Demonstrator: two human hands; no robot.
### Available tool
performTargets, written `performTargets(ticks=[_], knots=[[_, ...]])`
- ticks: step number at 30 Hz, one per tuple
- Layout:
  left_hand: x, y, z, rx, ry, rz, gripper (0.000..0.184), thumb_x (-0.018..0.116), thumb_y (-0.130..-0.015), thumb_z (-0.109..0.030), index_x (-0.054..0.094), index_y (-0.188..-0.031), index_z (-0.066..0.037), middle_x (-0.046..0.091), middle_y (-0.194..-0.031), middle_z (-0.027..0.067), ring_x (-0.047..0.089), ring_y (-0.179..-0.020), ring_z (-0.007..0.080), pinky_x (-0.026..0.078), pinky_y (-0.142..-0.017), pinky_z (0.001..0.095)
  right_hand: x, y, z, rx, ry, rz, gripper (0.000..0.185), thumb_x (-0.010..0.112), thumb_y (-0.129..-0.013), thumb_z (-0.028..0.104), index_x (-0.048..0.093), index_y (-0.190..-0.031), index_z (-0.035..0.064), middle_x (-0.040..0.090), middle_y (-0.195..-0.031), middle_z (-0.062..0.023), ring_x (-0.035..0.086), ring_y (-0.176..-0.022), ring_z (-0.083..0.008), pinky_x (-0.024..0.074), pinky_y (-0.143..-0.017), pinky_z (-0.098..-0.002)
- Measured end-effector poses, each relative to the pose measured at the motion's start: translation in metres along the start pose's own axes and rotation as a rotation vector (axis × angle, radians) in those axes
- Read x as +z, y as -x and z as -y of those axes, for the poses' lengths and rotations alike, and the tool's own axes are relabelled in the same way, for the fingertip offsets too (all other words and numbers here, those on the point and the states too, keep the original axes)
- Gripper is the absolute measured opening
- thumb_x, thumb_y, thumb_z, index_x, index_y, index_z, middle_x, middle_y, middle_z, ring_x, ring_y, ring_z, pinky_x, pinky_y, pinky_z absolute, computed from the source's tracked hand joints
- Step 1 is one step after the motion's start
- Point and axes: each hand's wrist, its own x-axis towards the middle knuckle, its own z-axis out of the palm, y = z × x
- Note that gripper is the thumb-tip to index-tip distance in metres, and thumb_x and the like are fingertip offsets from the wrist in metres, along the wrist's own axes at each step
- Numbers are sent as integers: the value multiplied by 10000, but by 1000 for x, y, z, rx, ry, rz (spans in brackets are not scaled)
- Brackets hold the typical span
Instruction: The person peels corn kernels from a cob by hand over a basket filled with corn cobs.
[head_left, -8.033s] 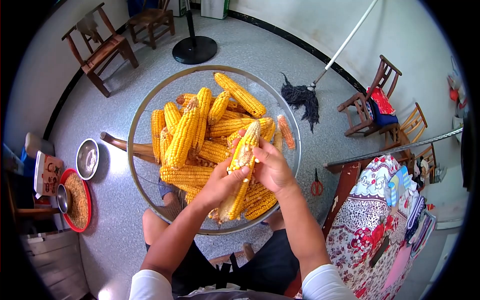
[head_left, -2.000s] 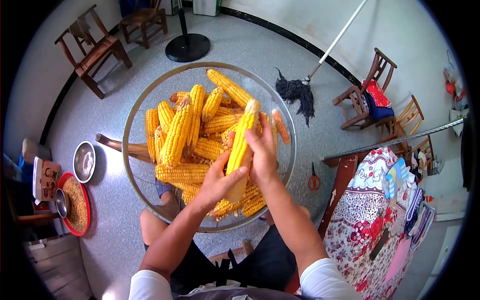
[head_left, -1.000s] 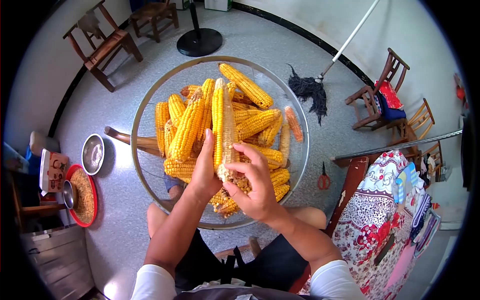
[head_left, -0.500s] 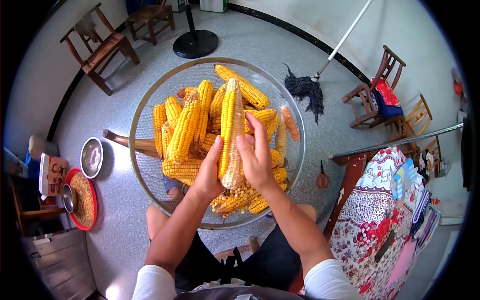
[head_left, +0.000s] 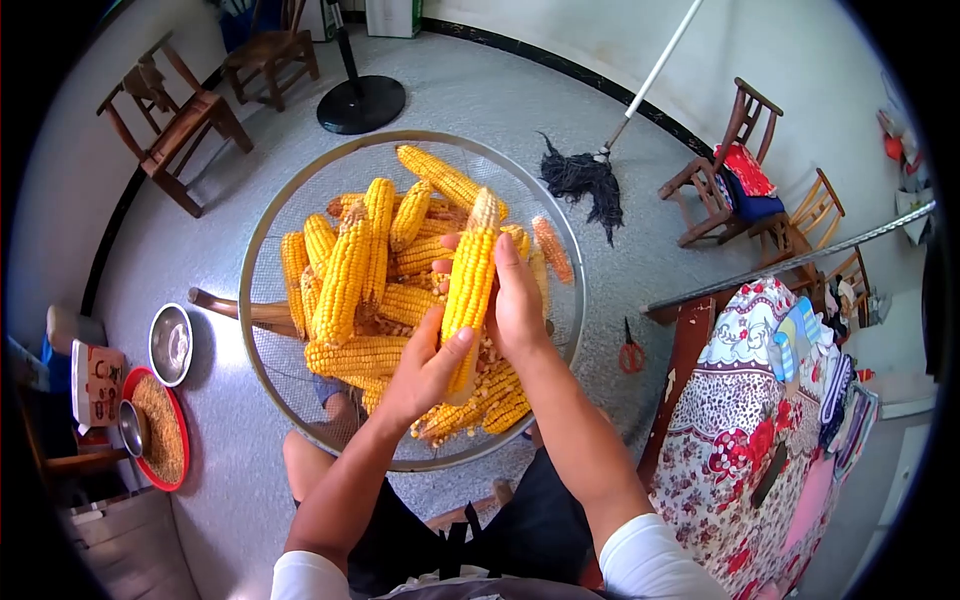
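Between my two hands an ear of corn (head_left: 468, 285) is held upright, its pale tip pointing away from me. My left hand (head_left: 428, 368) grips its lower left side, thumb laid across the kernels. My right hand (head_left: 517, 305) wraps the right side, with fingertips showing behind the ear. Yellow kernels cover the face turned toward me. Below lies a round mesh sieve (head_left: 262, 380) with a metal rim, holding several more ears of corn (head_left: 342, 280). A bare reddish cob (head_left: 552, 250) rests at the sieve's right side. Loose kernels are partly hidden beneath my hands.
On the left stand a metal bowl (head_left: 171, 345) and a red basin (head_left: 183, 460) of grain. Wooden chairs (head_left: 180, 120) line the walls. A mop (head_left: 585, 185), a black round stand base (head_left: 362, 104) and scissors (head_left: 630, 355) are on the floor. A flowered cloth (head_left: 720, 450) lies at right.
The ear has been turned in my hands: its stripped pale side faced me before, and full kernel rows face me now. The view has shifted slightly.
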Motion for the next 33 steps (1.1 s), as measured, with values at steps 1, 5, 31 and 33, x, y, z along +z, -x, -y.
performTargets(ticks=[1, 5, 31, 33], knots=[[0, -1, 8, 30, -54, 7, 448, 534, -1030, -387, 474, -1242, 3, 604, -963, 105, 628, -801, 175, 511, -717, 324, 5, 0, 3, -12, 30, -29, 532, 306, -1077, 456, 565, -1216, 13, 647, -1149, -135, 666, -973, -211, 566, -820, -342], [0, -2, 20, 185, -264, -86, 422, 509, -1038, -383, 480, -1192, 9, 607, -946, 116, 623, -814, 211, 501, -725, 351, 8, 2, -2, -36, 127, -127, 557, 290, -1078, 466, 604, -1108, 7, 678, -980, -113, 644, -751, -162, 552, -702, -305], [3, -4, 27, -120, 170, -149, 447, 455, -1067, -349, 502, -1333, 7, 594, -1084, 62, 544, -944, 123, 463, -827, 279, 2, 0, -12, 19, -39, -264, 421, 264, -1075, 223, 471, -1333, -38, 652, -1097, -208, 689, -868, -250, 591, -783, -380], [0, -5, 27, -120, 177, -151, 456, 452, -1068, -347, 494, -1350, 8, 595, -1100, 67, 549, -956, 128, 464, -831, 283, -4, -3, -15, 21, -109, -209, 459, 268, -1080, 245, 373, -1432, -30, 630, -1161, -216, 686, -922, -265, 587, -828, -387]])
